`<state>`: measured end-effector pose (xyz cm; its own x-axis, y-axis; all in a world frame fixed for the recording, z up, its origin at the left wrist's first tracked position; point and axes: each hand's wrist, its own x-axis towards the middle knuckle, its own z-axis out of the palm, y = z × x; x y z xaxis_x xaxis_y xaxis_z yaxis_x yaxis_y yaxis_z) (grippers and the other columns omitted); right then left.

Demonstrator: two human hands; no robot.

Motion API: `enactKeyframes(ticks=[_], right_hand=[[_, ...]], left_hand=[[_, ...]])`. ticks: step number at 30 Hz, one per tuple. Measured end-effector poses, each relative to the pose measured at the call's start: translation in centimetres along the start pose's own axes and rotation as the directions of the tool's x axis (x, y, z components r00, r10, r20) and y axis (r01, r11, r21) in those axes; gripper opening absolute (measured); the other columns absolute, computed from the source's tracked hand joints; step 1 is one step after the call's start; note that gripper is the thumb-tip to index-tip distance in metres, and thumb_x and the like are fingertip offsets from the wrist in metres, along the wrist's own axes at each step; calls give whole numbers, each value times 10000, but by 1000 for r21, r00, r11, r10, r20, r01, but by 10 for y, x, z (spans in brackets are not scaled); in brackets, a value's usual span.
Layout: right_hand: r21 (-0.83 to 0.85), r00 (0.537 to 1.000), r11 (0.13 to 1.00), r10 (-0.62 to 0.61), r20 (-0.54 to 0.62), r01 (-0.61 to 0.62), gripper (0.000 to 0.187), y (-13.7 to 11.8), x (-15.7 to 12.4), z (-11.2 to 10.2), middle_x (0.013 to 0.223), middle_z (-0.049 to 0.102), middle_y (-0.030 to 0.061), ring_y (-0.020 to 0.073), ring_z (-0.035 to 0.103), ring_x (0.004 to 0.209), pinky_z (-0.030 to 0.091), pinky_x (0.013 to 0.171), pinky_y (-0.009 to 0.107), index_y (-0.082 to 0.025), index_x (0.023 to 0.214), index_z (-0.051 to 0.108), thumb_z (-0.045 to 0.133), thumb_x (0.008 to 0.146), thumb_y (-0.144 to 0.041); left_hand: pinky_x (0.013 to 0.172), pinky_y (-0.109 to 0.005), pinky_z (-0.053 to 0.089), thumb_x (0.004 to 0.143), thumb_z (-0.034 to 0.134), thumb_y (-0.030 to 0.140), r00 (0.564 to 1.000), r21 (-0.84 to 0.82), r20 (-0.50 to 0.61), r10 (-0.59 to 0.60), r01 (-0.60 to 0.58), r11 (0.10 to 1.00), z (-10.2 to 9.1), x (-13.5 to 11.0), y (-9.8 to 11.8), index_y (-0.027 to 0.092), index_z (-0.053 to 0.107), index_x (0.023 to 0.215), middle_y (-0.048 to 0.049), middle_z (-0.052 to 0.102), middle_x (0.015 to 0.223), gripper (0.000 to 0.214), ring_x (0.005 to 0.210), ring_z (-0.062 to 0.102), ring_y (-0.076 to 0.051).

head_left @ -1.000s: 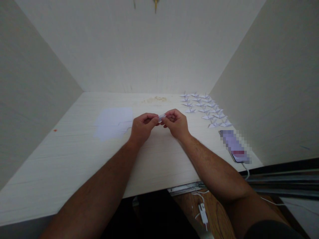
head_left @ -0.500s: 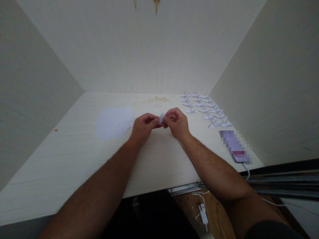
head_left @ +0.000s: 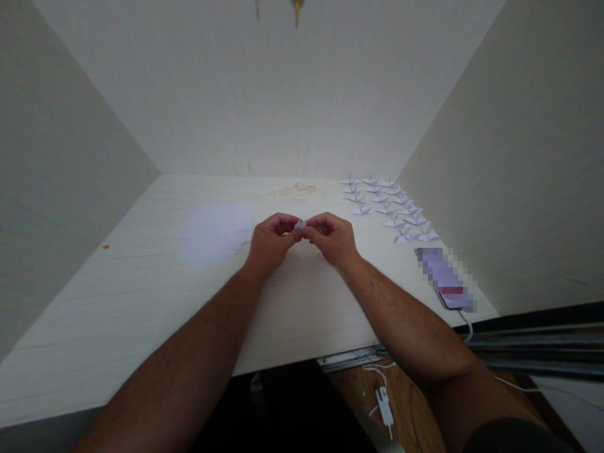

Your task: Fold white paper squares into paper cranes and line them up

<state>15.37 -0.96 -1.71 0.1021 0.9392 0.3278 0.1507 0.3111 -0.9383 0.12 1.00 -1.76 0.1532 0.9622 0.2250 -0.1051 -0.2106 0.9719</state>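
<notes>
A small piece of folded white paper (head_left: 301, 224) is pinched between my two hands above the middle of the table. My left hand (head_left: 274, 238) grips it from the left with thumb and fingertips. From the right, my right hand (head_left: 333, 236) closes its thumb and forefinger on the same paper, the thumbs nearly touching. Most of the paper is hidden behind the fingertips. Left of my left hand lie white paper sheets (head_left: 214, 229). Several folded paper cranes (head_left: 387, 200) stand in rows beyond my right hand.
A phone (head_left: 443, 277) with a blurred screen lies at the table's right edge, its white cable (head_left: 467, 324) hanging down. Walls enclose the white table (head_left: 155, 302) at the left, back and right. A white power strip (head_left: 384, 406) is on the wooden floor below.
My right hand has turned, and its raised fingers have come down around the paper. The paper now shows less between the fingertips. The sheets, cranes and phone stay in place.
</notes>
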Motion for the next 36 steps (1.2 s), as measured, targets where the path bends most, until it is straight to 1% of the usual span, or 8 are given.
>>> enactKeyframes(ticks=[8,11,14,17,20,23,28,36], right_hand=[[-63,999,997,-45,9,45,150,3,1,-2,616,614,-31,100,543,545,443,523,244,-210,724,622,695,762,-335],[-58,999,997,-53,12,54,146,4,2,-3,615,595,-39,95,534,536,444,513,241,-216,728,607,685,771,-331],[1,998,999,-55,25,55,144,8,4,-5,627,578,-49,92,536,529,465,504,239,-225,758,602,687,774,-339],[72,998,997,-42,51,38,155,10,7,-6,642,580,-57,88,539,522,487,497,236,-228,790,600,692,771,-351],[101,996,995,-4,94,-5,186,8,8,-6,654,600,-59,80,544,504,477,476,227,-223,805,589,694,763,-371],[139,998,990,19,65,-27,223,4,7,-5,687,618,-58,76,556,506,474,476,224,-222,844,574,710,736,-362],[158,999,987,-29,22,25,312,4,6,-5,737,634,-45,81,583,579,477,517,219,-217,866,559,784,656,-272],[63,999,997,-34,12,33,226,6,7,-4,699,607,-52,79,566,565,449,490,208,-210,835,560,729,688,-242]], left_hand=[[634,-263,492,611,866,353,1000,33,-20,-8,9,999,2,-1,3,170,672,804,-21,676,735,329,660,613,-130],[613,-254,484,632,847,333,1000,43,13,-27,26,999,2,-1,4,165,687,802,-16,670,719,287,633,593,-119],[579,-259,494,659,810,335,992,-99,65,-108,114,989,0,-2,6,169,683,788,-8,662,714,245,622,598,-123],[568,-276,515,667,792,346,965,-282,136,-224,255,925,-2,-2,7,163,658,760,-15,662,718,245,642,640,-148],[610,-289,534,602,853,296,945,-306,182,-272,318,898,-3,-2,6,151,645,758,-16,669,721,297,636,658,-146],[679,-325,557,571,885,292,945,-307,166,-281,321,896,-2,-1,3,142,633,753,-20,678,731,345,661,682,-160],[753,-355,570,568,895,294,961,-293,93,-262,278,915,0,0,-1,132,643,750,-31,692,728,351,686,683,-156],[726,-341,571,573,883,268,970,-293,70,-234,245,924,0,1,-3,122,677,727,-43,702,710,296,681,683,-161]])
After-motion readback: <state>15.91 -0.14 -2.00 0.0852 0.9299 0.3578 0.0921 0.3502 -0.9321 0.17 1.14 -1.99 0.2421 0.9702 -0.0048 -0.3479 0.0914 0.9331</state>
